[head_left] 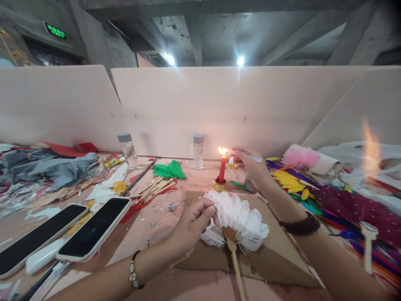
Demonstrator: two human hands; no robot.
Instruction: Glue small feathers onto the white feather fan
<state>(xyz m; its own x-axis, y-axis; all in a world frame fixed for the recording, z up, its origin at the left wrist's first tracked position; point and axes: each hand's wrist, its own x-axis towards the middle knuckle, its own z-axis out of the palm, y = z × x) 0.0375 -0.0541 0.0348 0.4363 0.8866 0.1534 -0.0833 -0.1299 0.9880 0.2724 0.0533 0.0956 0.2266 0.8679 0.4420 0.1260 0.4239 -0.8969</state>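
The left hand (197,221) is pinched, thumb against fingers, over the left side of a white fan (241,211); whether something thin is caught in the pinch, I cannot tell. The right hand (249,163) reaches past the fan, fingertips just beside the flame of a red candle (222,169); its grip is too blurred to judge.

The fan lies on cardboard (282,259), its handle (234,255) pointing to the near edge of the table (200,179). Its feathers already spread in a broad arc round the handle's head, so it looks largely formed. Some edges are ragged, and whether every feather is fixed cannot be told; fastening or tidying may be what is left.

Beyond the cardboard, the candle stands in a gold holder (219,184). Toward the far edge are a clear bottle (198,152) and, left of it, green feathers (169,169), with a bundle of sticks (158,189) nearer; these look unused. Two phones, a black one (46,236) and a pale-rimmed one (94,228), lie toward the near left corner. Toward the right edge, yellow feathers (285,179) lie loose near a dotted maroon cloth (354,209).
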